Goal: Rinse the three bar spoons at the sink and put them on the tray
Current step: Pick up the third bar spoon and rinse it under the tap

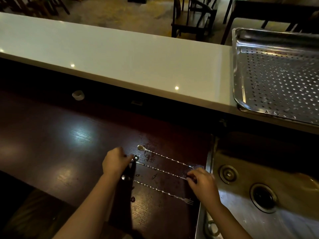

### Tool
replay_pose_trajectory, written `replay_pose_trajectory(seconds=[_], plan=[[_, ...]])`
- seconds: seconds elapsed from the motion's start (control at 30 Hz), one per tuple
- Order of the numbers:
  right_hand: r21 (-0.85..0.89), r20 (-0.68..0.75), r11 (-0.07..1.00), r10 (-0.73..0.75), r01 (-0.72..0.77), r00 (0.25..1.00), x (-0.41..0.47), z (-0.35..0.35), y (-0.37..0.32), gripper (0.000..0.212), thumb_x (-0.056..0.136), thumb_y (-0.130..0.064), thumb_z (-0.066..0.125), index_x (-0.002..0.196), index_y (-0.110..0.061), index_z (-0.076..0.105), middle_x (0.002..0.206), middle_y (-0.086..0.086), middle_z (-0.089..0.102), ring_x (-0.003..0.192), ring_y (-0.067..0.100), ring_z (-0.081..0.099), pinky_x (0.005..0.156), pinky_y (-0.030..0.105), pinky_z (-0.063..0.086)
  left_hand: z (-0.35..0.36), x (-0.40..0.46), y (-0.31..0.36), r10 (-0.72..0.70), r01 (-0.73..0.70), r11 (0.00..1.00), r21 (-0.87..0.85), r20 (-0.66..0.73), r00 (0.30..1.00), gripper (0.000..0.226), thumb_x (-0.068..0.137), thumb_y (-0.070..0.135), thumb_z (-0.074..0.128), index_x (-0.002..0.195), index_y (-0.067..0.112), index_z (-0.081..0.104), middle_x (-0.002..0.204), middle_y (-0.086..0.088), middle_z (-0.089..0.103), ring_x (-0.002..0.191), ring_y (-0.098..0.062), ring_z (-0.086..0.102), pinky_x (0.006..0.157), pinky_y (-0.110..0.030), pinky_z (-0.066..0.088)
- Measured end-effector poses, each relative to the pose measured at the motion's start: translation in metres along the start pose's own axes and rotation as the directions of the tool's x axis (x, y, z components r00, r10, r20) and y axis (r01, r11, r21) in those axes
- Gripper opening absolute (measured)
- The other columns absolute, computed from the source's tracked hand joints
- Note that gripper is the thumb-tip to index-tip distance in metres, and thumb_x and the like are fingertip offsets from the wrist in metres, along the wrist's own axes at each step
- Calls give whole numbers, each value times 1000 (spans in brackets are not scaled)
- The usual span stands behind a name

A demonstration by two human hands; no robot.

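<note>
Three long twisted-stem bar spoons lie side by side on the dark wooden counter, bowls to the left, fork ends to the right. The far spoon (165,157) lies untouched. My left hand (114,161) pinches the bowl end of the middle spoon (160,170). My right hand (201,182) grips that same spoon's fork end. The near spoon (160,190) lies free, its fork tip showing by my right wrist. The steel sink (255,200) is just to the right. A perforated steel tray (236,69) sits on the white ledge at upper right.
A white raised ledge (107,57) runs across behind the counter. A small white cup (78,95) lies under its edge. Dark drops and smears spot the wood around the spoons. Chairs (191,16) stand beyond the ledge.
</note>
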State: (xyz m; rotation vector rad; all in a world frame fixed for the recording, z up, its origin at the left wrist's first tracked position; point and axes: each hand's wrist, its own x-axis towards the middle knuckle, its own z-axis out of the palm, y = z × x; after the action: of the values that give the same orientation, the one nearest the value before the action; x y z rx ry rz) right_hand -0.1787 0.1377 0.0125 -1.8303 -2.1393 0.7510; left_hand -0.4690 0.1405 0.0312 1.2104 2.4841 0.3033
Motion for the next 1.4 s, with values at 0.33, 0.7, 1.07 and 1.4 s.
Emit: replay_pose_trajectory(seconds=[0.33, 0.7, 1.07, 1.4], plan=[[-177, 31, 983, -48, 53, 998, 33, -4, -10, 38, 86, -31, 58, 123, -24, 55, 122, -5, 58, 117, 17, 46, 96, 33, 34, 18, -24, 82, -36, 788, 7, -616, 787, 616, 52, 96, 36, 39, 134, 1, 39, 130, -19, 52, 123, -34, 50, 92, -43, 42], [-384, 112, 903, -164, 195, 980, 46, 2, -16, 19, 90, -17, 43, 101, -18, 58, 108, 1, 60, 106, 21, 50, 89, 33, 35, 24, -33, 88, -45, 806, -140, -575, 817, 575, 59, 97, 41, 30, 137, -1, 36, 143, -17, 43, 133, -30, 40, 107, -50, 29], [-270, 32, 944, -188, 190, 982, 39, -15, -2, 18, 91, -26, 44, 99, -22, 60, 104, -4, 61, 104, 16, 52, 91, 29, 28, 30, -44, 104, -11, 746, -200, -636, 763, 647, 49, 96, 33, 42, 137, 9, 38, 140, -20, 44, 128, -33, 45, 101, -43, 37], [-84, -91, 994, -84, 76, 992, 4, -70, 47, 5, 86, -21, 57, 85, -22, 62, 89, -5, 61, 93, 15, 55, 82, 26, 21, 46, -71, 153, 127, 694, 29, -719, 692, 711, 22, 95, 21, 46, 114, 12, 54, 111, -9, 59, 98, -25, 60, 79, -34, 48]])
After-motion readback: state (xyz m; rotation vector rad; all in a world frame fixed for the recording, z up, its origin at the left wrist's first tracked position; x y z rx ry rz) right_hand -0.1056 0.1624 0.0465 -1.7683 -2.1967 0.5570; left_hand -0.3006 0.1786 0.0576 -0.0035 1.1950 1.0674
